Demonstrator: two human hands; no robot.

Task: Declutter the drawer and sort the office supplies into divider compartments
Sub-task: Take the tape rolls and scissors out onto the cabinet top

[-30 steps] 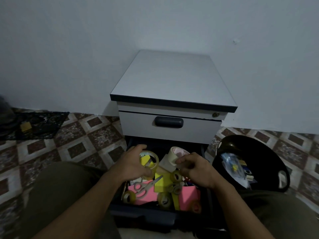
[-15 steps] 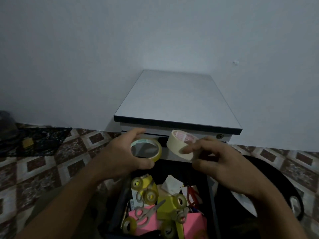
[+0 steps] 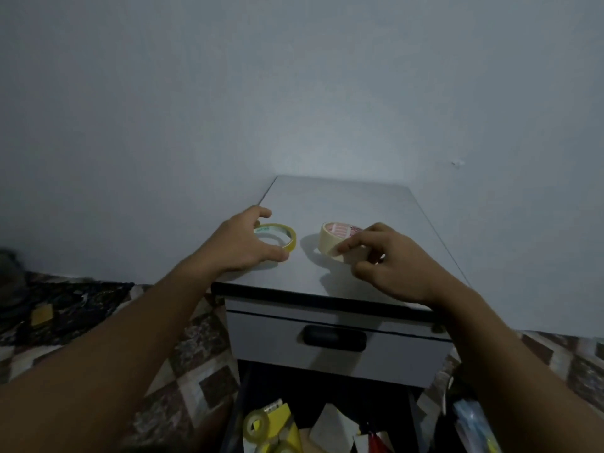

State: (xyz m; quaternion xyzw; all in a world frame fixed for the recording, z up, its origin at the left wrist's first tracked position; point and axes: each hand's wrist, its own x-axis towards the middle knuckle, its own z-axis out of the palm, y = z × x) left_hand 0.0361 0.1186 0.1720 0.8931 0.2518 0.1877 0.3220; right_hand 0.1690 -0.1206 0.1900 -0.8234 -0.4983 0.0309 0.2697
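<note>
Yellow tape (image 3: pixel 292 239), cream tape (image 3: pixel 327 240) gripped apart atop cabinet (image 3: pixel 343 197), behind front edge.

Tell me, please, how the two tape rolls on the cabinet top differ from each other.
The clear yellowish tape roll is see-through with a narrow band; the masking tape roll is opaque cream and wider. The clear roll lies flat on the cabinet top; the masking roll is tilted on its edge. Both are held: left hand on the clear, right hand on the masking.

Grey cabinet top (image 3: pixel 346 204), yellow tape roll (image 3: pixel 292 238), cream tape roll (image 3: pixel 327 239), brown checked floor (image 3: pixel 202 380)
</note>
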